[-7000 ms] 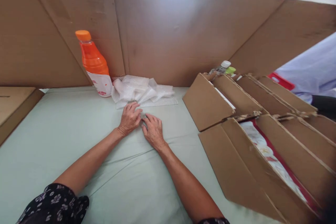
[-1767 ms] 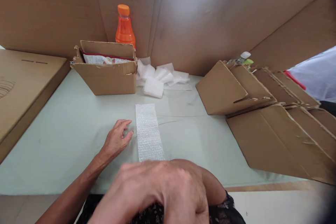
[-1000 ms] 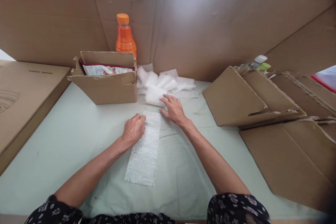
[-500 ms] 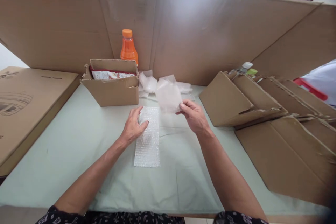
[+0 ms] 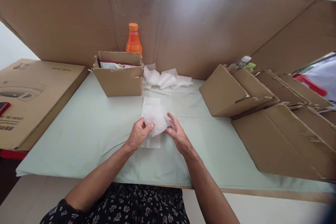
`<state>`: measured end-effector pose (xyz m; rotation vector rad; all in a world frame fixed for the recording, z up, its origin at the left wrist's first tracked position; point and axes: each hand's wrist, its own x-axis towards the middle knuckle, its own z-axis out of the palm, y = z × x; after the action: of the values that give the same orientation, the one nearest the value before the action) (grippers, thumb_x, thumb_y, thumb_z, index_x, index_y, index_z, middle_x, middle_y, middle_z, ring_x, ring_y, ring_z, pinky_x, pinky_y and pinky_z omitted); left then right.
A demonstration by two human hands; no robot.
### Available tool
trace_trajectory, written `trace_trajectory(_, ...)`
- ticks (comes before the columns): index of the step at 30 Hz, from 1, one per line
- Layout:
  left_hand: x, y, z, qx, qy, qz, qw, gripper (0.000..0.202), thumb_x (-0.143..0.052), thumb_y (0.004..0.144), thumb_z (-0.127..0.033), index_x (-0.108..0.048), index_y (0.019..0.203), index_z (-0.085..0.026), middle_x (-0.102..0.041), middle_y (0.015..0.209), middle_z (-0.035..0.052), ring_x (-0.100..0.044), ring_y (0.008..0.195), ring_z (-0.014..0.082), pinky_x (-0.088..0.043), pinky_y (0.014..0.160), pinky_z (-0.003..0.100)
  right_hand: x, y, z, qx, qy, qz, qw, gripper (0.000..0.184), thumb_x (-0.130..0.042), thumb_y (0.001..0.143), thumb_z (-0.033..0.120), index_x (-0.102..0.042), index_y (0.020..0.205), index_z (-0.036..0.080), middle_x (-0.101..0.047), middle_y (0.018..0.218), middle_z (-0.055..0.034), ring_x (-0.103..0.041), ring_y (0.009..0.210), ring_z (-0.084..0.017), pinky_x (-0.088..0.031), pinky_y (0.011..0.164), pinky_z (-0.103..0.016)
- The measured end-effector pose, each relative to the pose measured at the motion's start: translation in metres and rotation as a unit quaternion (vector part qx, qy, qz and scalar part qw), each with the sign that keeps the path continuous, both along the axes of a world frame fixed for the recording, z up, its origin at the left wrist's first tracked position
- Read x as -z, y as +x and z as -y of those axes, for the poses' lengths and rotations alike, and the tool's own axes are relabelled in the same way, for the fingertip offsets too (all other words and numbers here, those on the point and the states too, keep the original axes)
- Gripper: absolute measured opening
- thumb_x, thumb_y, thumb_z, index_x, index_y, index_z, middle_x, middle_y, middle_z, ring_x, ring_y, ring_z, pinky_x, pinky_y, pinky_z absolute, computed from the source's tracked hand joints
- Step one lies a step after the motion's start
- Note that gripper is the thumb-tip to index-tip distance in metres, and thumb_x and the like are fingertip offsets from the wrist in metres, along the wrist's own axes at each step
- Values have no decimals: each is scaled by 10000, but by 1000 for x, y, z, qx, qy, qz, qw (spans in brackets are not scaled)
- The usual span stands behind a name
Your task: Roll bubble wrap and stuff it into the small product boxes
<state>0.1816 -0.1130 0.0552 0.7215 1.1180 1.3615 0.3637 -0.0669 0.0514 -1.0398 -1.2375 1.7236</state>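
My left hand [image 5: 138, 133] pinches the lower left edge of a small piece of bubble wrap [image 5: 156, 119] between thumb and fingers. My right hand [image 5: 179, 135] is at the right edge of that piece, thumb and fingers spread apart; whether it touches the edge is hard to tell. Beneath both hands, a longer strip of bubble wrap [image 5: 152, 142] lies flat on the pale green cloth, partly covered by the held piece. Farther back, several crumpled translucent white pieces of wrap [image 5: 168, 78] form a loose pile.
A cardboard box [image 5: 118, 82] holding packets stands at back left, an orange bottle [image 5: 134, 42] behind it. Open cardboard boxes [image 5: 278, 140] line the right side. A large flat carton [image 5: 44, 98] lies left. A tall cardboard panel [image 5: 194, 28] closes off the back.
The small bubble wrap piece has come nearer, over the long strip. My left hand has taken hold of it, while my right fingers have spread. The camera view has shifted.
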Motion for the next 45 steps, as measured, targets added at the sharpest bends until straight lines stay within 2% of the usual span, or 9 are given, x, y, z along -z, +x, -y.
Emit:
trace_trajectory(7,7,-28,33,56,-16,91,994,319,-823,630,-260,-760,924,-152,-743,828,36,-652,819,182,-476,808,289,-7,-11,11,62,-56,-85,993,433,-882,641,490,-715,947,234,-717,871,-15,-631,767,-166,-505,744,-296)
trace_trajectory(13,7,-66,51,57,-7,260,964,700,-751,724,-529,-616,1329,-205,-706,1167,105,-621,1075,241,-474,911,340,-44,0,34,26,87,9,996,211,-800,797,437,-753,848,239,-705,808,-1,-593,714,-134,-477,663,-258)
trace_trajectory(16,3,-64,59,116,10,218,969,800,-747,725,-609,-551,1399,-225,-657,1269,129,-572,1183,282,-466,937,363,-71,12,41,3,171,48,984,160,-764,844,409,-766,864,250,-708,831,-19,-593,715,-148,-465,617,-268)
trace_trajectory(19,-3,-43,69,201,25,123,972,797,-849,689,-407,-538,1408,-262,-642,1278,99,-571,1206,282,-446,994,368,-88,17,40,31,196,79,977,160,-785,819,422,-770,857,266,-706,809,-27,-588,691,-164,-461,584,-285)
trace_trajectory(22,-7,-17,81,245,19,45,968,570,-782,771,-352,-621,1301,-216,-674,1163,93,-609,1132,273,-448,999,385,-92,15,27,54,188,127,973,176,-802,794,429,-770,853,267,-706,777,-32,-585,651,-175,-470,576,-309)
trace_trajectory(25,-3,-8,92,212,-36,9,977,426,-714,817,-348,-653,1198,-166,-689,1017,74,-633,940,210,-472,876,328,-83,6,1,73,210,161,962,171,-790,795,420,-769,862,264,-719,795,-26,-601,665,-178,-489,618,-323)
trace_trajectory(35,21,-16,106,56,-113,10,992,966,-706,771,-296,-186,1582,-221,-642,1148,92,-613,799,138,-517,652,236,6,-48,-79,-80,356,397,842,189,-598,877,263,-748,984,223,-763,1023,-68,-680,979,-265,-493,899,-418)
trace_trajectory(41,21,-20,114,116,-180,-118,970,677,-666,790,-310,-523,1439,-184,-470,675,-68,-455,489,71,-469,507,213,32,-41,-73,-74,391,436,807,391,-651,851,251,-676,1239,207,-694,1241,-125,-585,1149,-313,-406,980,-469)
trace_trajectory(45,18,-19,115,135,-185,-101,968,481,-687,786,-366,-682,1212,-143,-509,725,-28,-512,574,100,-508,548,238,29,-44,-72,-85,413,443,791,257,-563,913,200,-727,1111,208,-746,1082,-102,-612,1031,-279,-393,957,-439)
